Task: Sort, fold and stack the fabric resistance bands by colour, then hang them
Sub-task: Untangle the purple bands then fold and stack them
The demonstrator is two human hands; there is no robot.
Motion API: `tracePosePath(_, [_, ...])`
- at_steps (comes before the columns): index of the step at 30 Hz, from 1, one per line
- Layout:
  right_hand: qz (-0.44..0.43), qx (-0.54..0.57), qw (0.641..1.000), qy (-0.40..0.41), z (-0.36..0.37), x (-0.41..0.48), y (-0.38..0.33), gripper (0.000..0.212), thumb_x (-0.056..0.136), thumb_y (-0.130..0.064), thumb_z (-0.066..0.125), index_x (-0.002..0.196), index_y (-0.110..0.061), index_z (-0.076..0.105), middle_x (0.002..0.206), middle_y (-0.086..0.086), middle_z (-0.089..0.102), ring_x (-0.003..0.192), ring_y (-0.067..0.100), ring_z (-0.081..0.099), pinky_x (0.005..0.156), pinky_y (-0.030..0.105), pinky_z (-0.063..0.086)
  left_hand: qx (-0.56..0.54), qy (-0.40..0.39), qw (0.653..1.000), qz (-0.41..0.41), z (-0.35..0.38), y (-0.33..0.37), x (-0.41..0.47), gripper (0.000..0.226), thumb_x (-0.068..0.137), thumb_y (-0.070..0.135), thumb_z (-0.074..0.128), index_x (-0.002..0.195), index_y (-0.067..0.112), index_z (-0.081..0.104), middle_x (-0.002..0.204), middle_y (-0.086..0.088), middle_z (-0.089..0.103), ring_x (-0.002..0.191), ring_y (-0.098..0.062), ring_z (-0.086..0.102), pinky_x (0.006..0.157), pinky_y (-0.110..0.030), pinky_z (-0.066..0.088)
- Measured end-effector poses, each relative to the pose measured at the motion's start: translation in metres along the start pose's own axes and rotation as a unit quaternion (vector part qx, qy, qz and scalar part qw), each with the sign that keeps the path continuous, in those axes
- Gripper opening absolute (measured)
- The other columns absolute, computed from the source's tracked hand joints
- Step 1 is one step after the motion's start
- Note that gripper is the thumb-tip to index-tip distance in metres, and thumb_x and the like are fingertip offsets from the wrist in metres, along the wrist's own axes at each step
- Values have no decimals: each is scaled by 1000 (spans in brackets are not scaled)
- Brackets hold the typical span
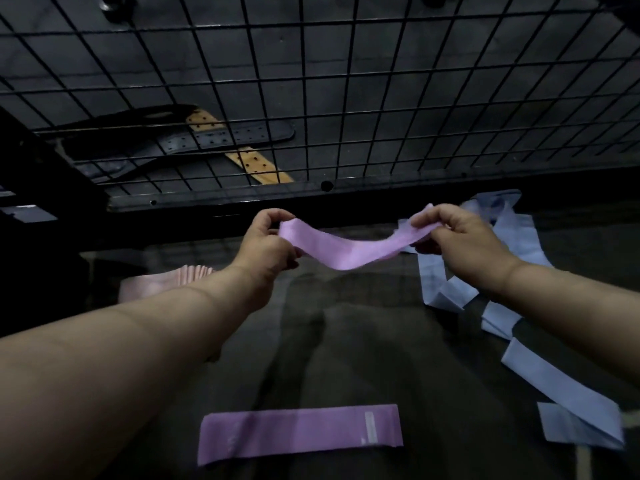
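The left hand [266, 244] pinches one end of a purple band [346, 251] and the right hand [460, 242] pinches the other. The band sags between them in the air above the dark counter [346, 358]. The fingertips are hidden by the fabric.

A second purple band [298, 433] lies flat on the counter, nearer the person. Loose blue bands [554, 382] sprawl on the right, partly covered by the right forearm. A pink stack [162, 282] peeks out from behind the left forearm. Beyond the hands, dim belts [214, 140] show through a wire grid [346, 98].
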State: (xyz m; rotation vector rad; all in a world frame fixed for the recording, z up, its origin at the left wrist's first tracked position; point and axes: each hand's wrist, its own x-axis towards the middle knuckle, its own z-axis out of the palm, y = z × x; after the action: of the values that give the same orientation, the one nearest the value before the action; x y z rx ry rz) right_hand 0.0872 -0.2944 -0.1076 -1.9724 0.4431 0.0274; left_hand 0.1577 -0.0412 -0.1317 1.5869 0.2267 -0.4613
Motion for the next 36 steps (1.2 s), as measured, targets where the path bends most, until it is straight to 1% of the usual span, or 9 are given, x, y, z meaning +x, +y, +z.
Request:
tracePosePath(2, [8,-49,998,-32,6,-2,4,29,90,14,46,100,-6,64,105,17,66,96,25,65,79,20,56,9,-19,1000,-2,7,2,-4,55,73,-27,40,94,22,54,88,-10,56,66,-22,55,44,-22,42])
tracePosePath(6, [-5,-223,965,-136,23,-15,-1,39,81,-17,73,116,-30,62,134,3,42,124,11,44,111,24,33,30,-66,997,14,24,4,-18,48,77,-22,47,93,22,55,91,-8,57,74,-20,56,50,-25,44])
tracePosePath(10, [72,29,978,-191,62,-37,-23,27,87,-21,72,111,-21,59,111,3,66,107,21,64,101,41,50,40,-124,991,42,40,1,-32,45,78,-17,58,100,21,58,98,-10,63,85,-21,60,63,-33,52])
tracePosePath(14, [94,110,979,-144,68,-39,-21,57,68,-34,79,114,-14,52,113,15,68,108,29,66,95,53,53,-16,-171,985,0,39,0,-29,76,67,-30,53,128,15,46,93,-11,69,81,-22,67,69,-38,53])
tracePosePath(18, [83,114,987,-83,57,-30,-18,26,86,-20,75,105,-11,59,95,14,73,87,27,72,80,45,58,-25,-201,978,-42,34,11,-28,68,71,-30,40,128,5,48,98,-19,72,81,-26,68,57,-28,52])
tracePosePath(21, [75,113,986,-100,54,-25,-22,3,97,-13,60,97,-10,61,80,10,68,70,21,69,66,37,54,-15,-142,990,-24,36,14,-29,54,73,-24,40,116,3,56,87,-16,70,73,-22,62,56,-27,48])
tracePosePath(25, [98,178,967,-151,48,-27,-33,12,99,-16,55,101,-8,64,82,13,67,65,22,67,59,32,52,11,-144,989,22,34,11,-22,50,70,-8,52,116,10,62,110,-10,65,98,-18,60,67,-19,51])
tracePosePath(29, [115,218,953,-178,36,-27,-43,19,100,-23,52,98,-7,62,79,13,63,65,19,62,61,29,49,51,-211,976,21,28,12,-23,32,62,11,56,92,9,68,92,-10,66,92,-21,59,84,-31,45])
tracePosePath(36, [99,173,977,-82,29,-14,-38,19,99,-24,55,101,-7,64,71,6,60,55,11,56,54,24,49,88,-206,974,16,27,10,-24,14,88,-2,58,86,8,68,80,-10,66,74,-21,58,71,-31,45])
